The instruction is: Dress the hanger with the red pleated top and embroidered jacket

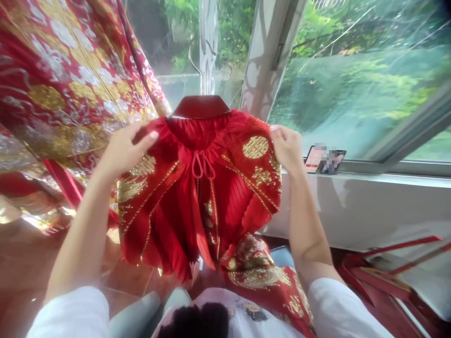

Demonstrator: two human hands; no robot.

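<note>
In front of me I hold up a red embroidered garment (229, 202) with a gathered, pleated opening, a thin red drawstring bow and gold-trimmed panels. It hangs on a hanger with a broad dark-red top (200, 107), whose wire hook (193, 61) sticks up. My left hand (132, 145) grips the garment's left shoulder, thumb on the front and most fingers hidden behind. At the right shoulder, beside a round gold motif, my right hand (286, 146) pinches the edge. A second piece of red and gold embroidered cloth (260, 274) lies by my lap, partly covered by the garment.
Large red, gold and silver embroidered fabric (66, 80) hangs at the left. Windows (352, 94) stand ahead and right. Two phones (314, 159) lean on the sill (387, 177). A red folding frame (380, 277) rests at the lower right, above a tiled floor (130, 277).
</note>
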